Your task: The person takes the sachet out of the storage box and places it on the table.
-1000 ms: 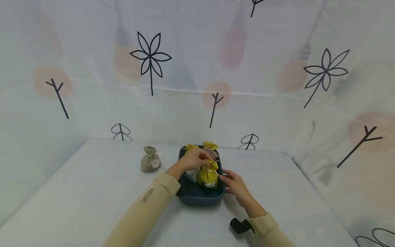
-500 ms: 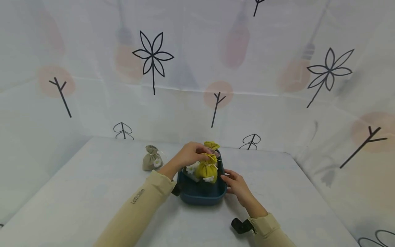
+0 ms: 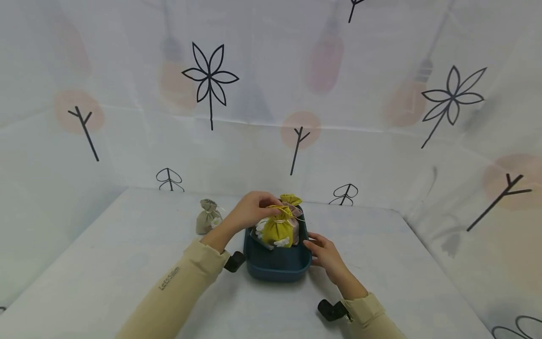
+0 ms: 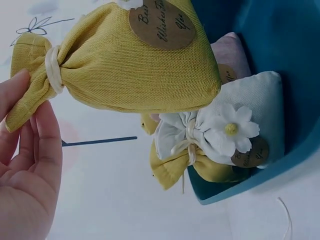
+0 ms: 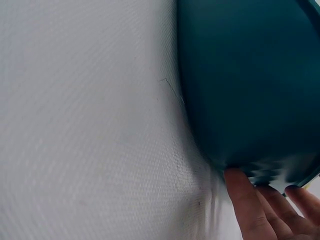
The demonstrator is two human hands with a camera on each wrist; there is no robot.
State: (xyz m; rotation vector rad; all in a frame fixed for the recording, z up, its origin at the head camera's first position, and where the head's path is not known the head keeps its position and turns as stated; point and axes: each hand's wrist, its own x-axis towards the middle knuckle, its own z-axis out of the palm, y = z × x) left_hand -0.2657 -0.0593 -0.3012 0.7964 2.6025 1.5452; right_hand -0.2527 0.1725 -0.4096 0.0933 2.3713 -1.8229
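Note:
My left hand (image 3: pixel 250 209) pinches the gathered neck of a yellow sachet (image 3: pixel 278 230) over a dark teal bin (image 3: pixel 277 276). In the left wrist view, thumb and fingers hold the cloth above its cream tie, and the sachet (image 4: pixel 135 75) bears a round brown tag. Beneath it in the bin lie a white sachet (image 4: pixel 265 97) with a daisy, another yellow sachet (image 4: pixel 172 167) and a pink one (image 4: pixel 232 52). My right hand (image 3: pixel 328 259) rests against the bin's right side; in the right wrist view its extended fingers (image 5: pixel 245 200) touch the outer wall (image 5: pixel 245 85).
A grey-green sachet (image 3: pixel 206 219) stands on the white table (image 3: pixel 148 263), left of the bin. Behind the table hangs a patterned cloth (image 3: pixel 250 155). Black wrist cameras (image 3: pixel 331 310) jut from both sleeves.
My left hand has lifted the yellow sachet and carried it a little to the left. The right hand has stayed at the bin's side.

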